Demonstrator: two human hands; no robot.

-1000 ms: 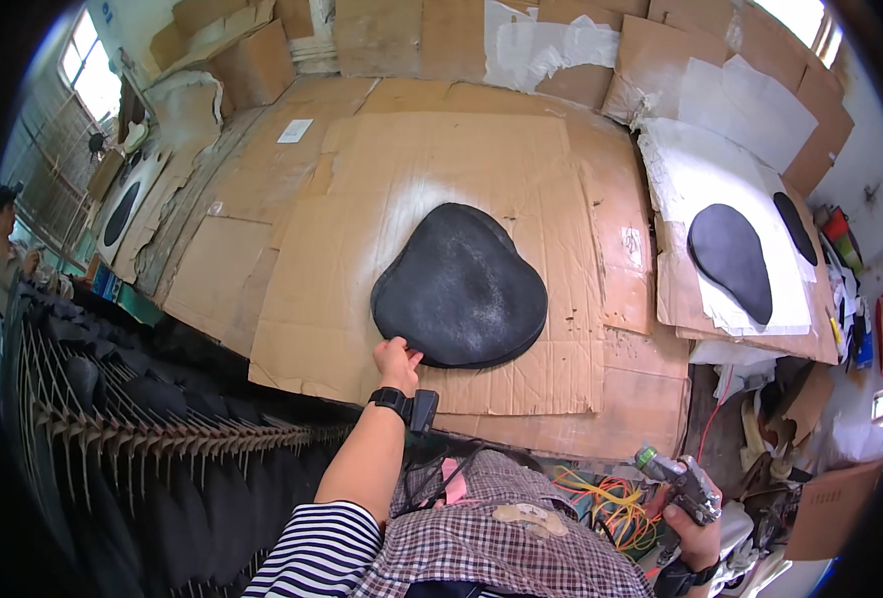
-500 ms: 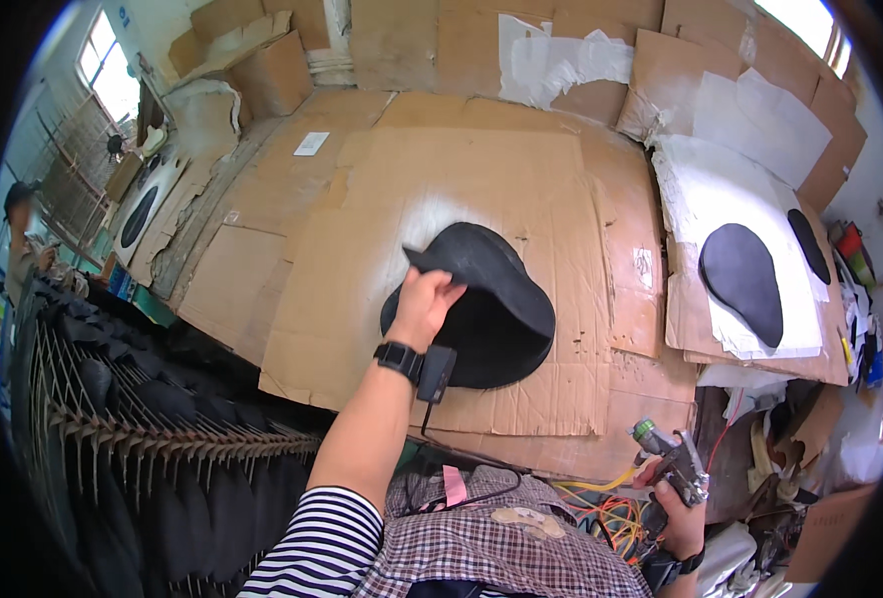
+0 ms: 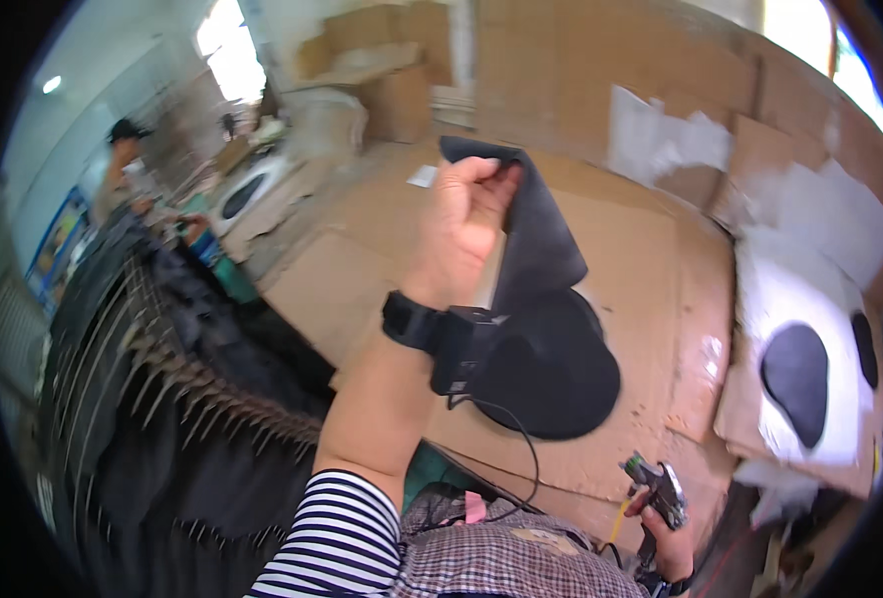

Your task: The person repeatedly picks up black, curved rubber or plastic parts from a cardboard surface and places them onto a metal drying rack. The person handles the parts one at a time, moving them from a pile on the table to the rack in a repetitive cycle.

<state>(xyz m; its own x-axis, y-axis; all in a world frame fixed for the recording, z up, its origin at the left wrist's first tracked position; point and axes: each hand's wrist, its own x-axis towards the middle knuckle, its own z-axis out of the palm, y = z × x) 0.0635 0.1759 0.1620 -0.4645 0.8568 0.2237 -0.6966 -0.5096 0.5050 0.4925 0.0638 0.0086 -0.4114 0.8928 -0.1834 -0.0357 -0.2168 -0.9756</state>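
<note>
My left hand [image 3: 458, 229] pinches one end of a thin black pear-shaped sheet [image 3: 543, 234] and holds it raised, bent over at the top. Below it, a stack of black sheets [image 3: 551, 384] of like shape lies on the cardboard-covered table [image 3: 651, 269]; how many cannot be made out. Against my left wrist sits a black box [image 3: 461, 349] with a cable. At the lower right, my right hand [image 3: 669, 543] grips a metal spray gun [image 3: 669, 490] with a green part, apart from the sheets.
To the right, a white-topped board [image 3: 845, 439] bears two black sheets, one being a pear-shaped sheet [image 3: 795, 384]. A rack [image 3: 182, 369] hung with black pieces runs along the left. Beyond it a person [image 3: 123, 164] stands. Cardboard panels [image 3: 601, 60] line the back.
My left hand has lifted the black sheet up and away from the pile. My view has turned left, shifting the scene rightward. The spray gun stays in my right hand.
</note>
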